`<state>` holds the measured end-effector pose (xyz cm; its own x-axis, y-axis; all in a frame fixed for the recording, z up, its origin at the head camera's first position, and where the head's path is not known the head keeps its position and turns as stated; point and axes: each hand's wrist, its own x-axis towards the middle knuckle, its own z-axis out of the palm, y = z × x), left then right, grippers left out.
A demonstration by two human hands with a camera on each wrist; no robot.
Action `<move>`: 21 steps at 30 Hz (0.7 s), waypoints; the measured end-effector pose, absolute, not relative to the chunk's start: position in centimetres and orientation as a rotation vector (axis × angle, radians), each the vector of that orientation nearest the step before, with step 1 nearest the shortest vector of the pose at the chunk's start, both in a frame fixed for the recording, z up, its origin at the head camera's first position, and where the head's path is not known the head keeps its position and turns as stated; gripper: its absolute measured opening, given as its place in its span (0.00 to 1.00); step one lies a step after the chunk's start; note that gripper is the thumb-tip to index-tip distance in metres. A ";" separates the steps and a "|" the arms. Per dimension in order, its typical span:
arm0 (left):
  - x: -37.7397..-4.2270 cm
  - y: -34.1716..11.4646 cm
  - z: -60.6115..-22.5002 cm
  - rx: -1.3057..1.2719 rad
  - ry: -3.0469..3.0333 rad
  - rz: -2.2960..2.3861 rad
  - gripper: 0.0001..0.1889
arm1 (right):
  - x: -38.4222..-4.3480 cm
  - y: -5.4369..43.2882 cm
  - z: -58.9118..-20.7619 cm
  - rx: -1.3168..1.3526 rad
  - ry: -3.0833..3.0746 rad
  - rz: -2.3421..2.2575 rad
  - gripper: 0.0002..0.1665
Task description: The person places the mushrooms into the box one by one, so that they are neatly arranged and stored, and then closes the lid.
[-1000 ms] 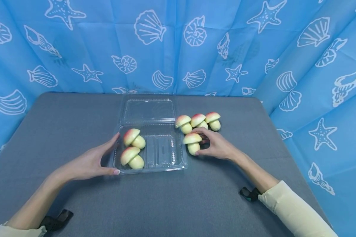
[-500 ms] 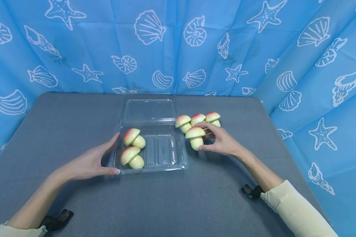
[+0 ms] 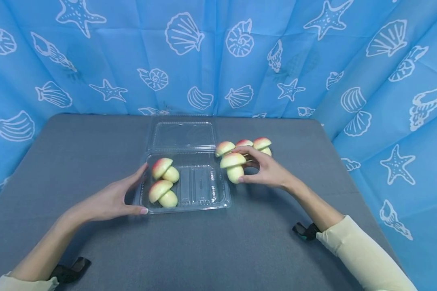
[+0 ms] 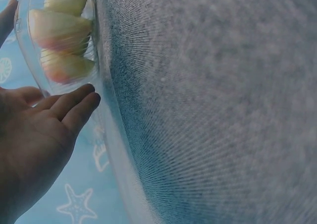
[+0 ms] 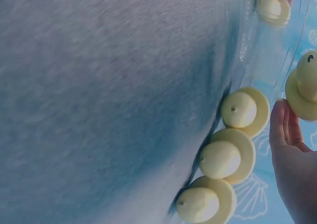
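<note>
My right hand (image 3: 267,171) holds a mushroom-shaped piece (image 3: 235,173) between thumb and fingers, raised near the right rim of a clear plastic clamshell box (image 3: 193,208). Its cap is pale yellow with red blush, its stem cream. The right wrist view also shows this held mushroom (image 5: 307,80). At the box's left side, my left hand (image 3: 109,200) touches the edge with fingers and thumb spread along it. Inside, two similar mushrooms lie on the left: a far one (image 3: 162,169) and a near one (image 3: 163,193). Fingers (image 4: 74,105) look straight in the left wrist view.
Three more mushrooms stand in a row behind my right hand; the right one (image 3: 262,145) shows best, the others partly hidden. The box's clear lid (image 3: 183,133) lies folded back. A grey cloth covers the table (image 3: 204,250), and a blue shell-print curtain (image 3: 218,60) hangs behind.
My right hand has lifted the mushroom from beside the box and shifted it slightly left, closer to the rim. The left hand and box have stayed in place.
</note>
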<state>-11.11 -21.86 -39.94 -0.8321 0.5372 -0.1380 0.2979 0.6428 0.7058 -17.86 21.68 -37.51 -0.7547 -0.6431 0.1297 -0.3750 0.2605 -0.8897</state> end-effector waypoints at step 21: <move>-11.2 -21.9 -39.7 0.667 2.537 0.980 0.62 | -18.2 16.9 -36.9 -1.108 2.129 -1.402 0.41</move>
